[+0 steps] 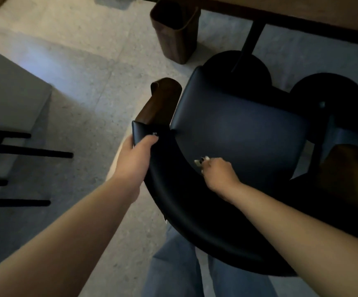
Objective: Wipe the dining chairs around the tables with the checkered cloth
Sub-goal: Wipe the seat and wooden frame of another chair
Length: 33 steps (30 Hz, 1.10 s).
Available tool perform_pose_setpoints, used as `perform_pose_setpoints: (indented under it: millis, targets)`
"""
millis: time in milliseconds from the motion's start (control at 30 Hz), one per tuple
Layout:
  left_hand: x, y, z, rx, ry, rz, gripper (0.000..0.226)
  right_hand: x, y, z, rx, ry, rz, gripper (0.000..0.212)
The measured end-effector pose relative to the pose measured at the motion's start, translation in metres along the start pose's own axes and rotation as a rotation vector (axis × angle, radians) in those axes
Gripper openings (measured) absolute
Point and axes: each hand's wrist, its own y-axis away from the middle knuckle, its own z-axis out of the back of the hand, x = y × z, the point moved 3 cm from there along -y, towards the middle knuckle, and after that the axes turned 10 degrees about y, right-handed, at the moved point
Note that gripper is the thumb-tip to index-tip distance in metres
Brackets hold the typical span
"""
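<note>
The left hand (134,159) is curling its grip over the left end of the dark padded backrest (186,215) of the dining chair (238,129), just near of its brown wooden armrest (158,101). The right hand (218,172) is clenching a small bunched bit of pale cloth (199,161) against the near edge of the navy, smooth, faintly glossy seat; its checks are not showing. A brown bin (176,31) is standing far left beside the worktop (302,11).
</note>
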Motion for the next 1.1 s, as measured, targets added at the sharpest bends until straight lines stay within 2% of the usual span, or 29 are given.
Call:
perform_pose_setpoints:
  millis: [100, 267, 433, 533, 600, 667, 700, 733, 800, 900, 967, 1033, 1100]
  targets:
    - [-0.02, -0.018, -0.002, 0.031, -0.046, 0.001, 0.039, 0.01, -0.038, -0.03, 0.134, -0.01, -0.086, 0.04]
    - [-0.019, -0.023, -0.006, -0.039, -0.076, -0.156, 0.03, 0.02, -0.035, -0.026, 0.033, -0.176, -0.124, 0.038]
    - [-0.019, -0.022, -0.006, -0.038, -0.065, -0.18, 0.03, 0.07, 0.044, 0.004, -0.203, -0.132, 0.103, 0.035]
    - [-0.017, -0.022, -0.006, -0.023, -0.04, -0.171, 0.029, 0.086, 0.094, 0.014, -0.251, -0.129, 0.243, 0.036]
    - [-0.017, -0.024, -0.005, -0.004, -0.037, -0.172, 0.028, 0.095, 0.121, 0.014, -0.294, -0.024, 0.358, 0.043]
    - [-0.018, -0.027, -0.003, 0.037, -0.064, -0.147, 0.026, 0.094, 0.133, 0.015, -0.341, 0.062, 0.438, 0.046]
    - [-0.019, -0.031, -0.001, 0.067, -0.079, -0.121, 0.025, 0.089, 0.131, 0.015, -0.351, 0.026, 0.456, 0.043]
    - [-0.023, -0.035, 0.001, 0.101, -0.097, -0.088, 0.026, 0.081, 0.124, 0.017, -0.326, -0.094, 0.431, 0.038]
    - [-0.037, -0.045, -0.001, 0.16, -0.143, -0.024, 0.036, 0.061, 0.092, 0.025, -0.31, -0.289, 0.264, 0.026]
    - [-0.058, -0.061, -0.015, 0.145, -0.189, -0.021, 0.042, 0.037, 0.02, 0.026, -0.299, -0.236, -0.028, 0.028]
    - [-0.064, -0.064, -0.023, 0.077, -0.322, -0.118, 0.043, 0.037, -0.027, 0.01, -0.147, -0.233, -0.103, 0.032]
    - [-0.065, -0.066, -0.025, 0.044, -0.41, -0.226, 0.047, 0.046, -0.062, -0.016, 0.048, -0.401, -0.173, 0.033]
    - [-0.062, -0.068, -0.023, 0.041, -0.422, -0.277, 0.05, 0.054, -0.076, -0.03, 0.122, -0.395, -0.233, 0.036]
